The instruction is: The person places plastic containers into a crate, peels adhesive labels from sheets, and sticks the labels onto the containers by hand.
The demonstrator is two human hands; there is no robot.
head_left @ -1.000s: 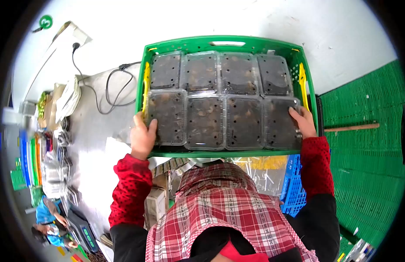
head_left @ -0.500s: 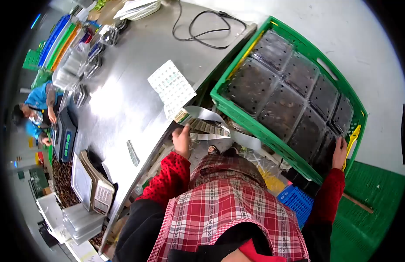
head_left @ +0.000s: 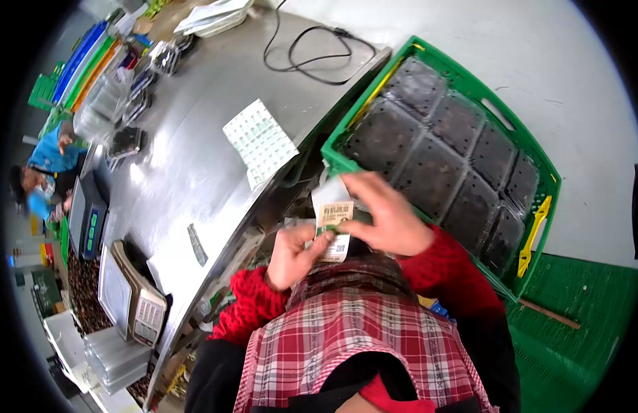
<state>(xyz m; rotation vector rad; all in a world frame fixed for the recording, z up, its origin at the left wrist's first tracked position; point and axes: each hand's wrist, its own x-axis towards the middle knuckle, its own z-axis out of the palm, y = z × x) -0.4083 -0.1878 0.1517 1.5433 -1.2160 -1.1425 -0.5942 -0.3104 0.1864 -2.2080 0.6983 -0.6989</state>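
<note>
In front of the apron, my left hand (head_left: pixel 293 256) pinches a strip of printed labels (head_left: pixel 334 212), thumb on its lower part. My right hand (head_left: pixel 391 219), slightly blurred, grips the same strip from the other side, its thumb near my left thumb. White backing shows at the strip's upper end. To the right, a green crate (head_left: pixel 524 113) holds several clear-lidded plastic boxes (head_left: pixel 432 168) with dark contents that I cannot make out. On the metal table (head_left: pixel 195 131) by my left hand lies a white sheet of small printed stickers (head_left: pixel 261 143).
A scale (head_left: pixel 132 292) stands at the table's near left, with stacked clear trays (head_left: pixel 117 358) below it. A black cable (head_left: pixel 308 58) lies at the far end. Across the table, a person in blue (head_left: pixel 54 155) is beside another scale (head_left: pixel 88 217).
My right hand has left the crate's right side and come to the label strip. The strip, hanging in a long loop before, is now held up between both hands. My view has shifted slightly.
</note>
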